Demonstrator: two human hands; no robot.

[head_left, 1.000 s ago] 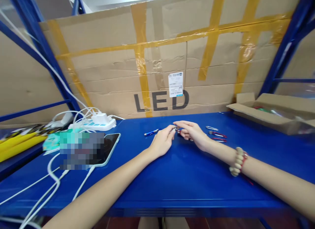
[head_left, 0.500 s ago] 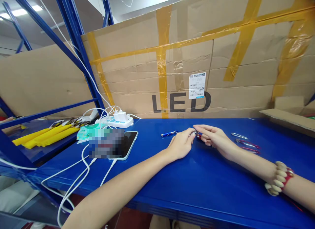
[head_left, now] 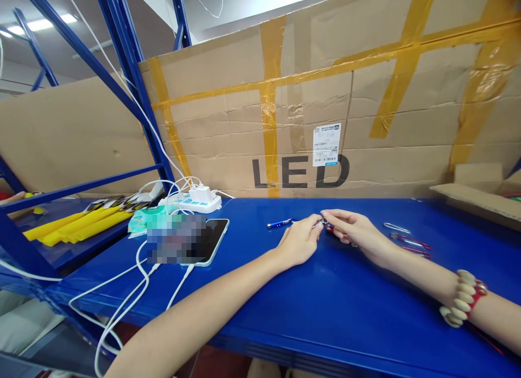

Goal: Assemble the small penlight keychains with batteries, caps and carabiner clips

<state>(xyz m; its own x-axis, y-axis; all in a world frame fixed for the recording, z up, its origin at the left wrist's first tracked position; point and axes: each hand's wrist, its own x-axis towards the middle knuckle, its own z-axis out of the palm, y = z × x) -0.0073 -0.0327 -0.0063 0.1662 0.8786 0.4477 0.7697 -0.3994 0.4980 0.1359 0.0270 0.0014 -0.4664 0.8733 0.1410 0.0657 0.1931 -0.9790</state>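
Note:
My left hand (head_left: 299, 242) is closed, its thumb and fingertips pinching a small shiny metal clasp (head_left: 322, 222). Facing it, my right hand (head_left: 350, 226) is closed too, fingertips meeting at the clasp. A short red metal tube (head_left: 329, 228), like a small keychain flashlight, shows under my right fingers, which cover most of it. Just left of my left hand lies a blue keychain flashlight (head_left: 278, 224) with a dark strap end. To the right of my right hand rest a silver carabiner (head_left: 396, 227) and several red carabiner-like pieces (head_left: 411, 240).
The blue shelf top (head_left: 325, 302) carries a phone (head_left: 215, 239) with white cables, a power strip (head_left: 203, 204) and a green packet (head_left: 148, 218). Yellow-handled items (head_left: 77, 223) lie at the far left. A large cardboard box (head_left: 228, 139) stands behind; an open carton (head_left: 476, 202) sits at right.
The whole view has shifted slightly downward. Both hands stay together at the clasp, with only small finger movement.

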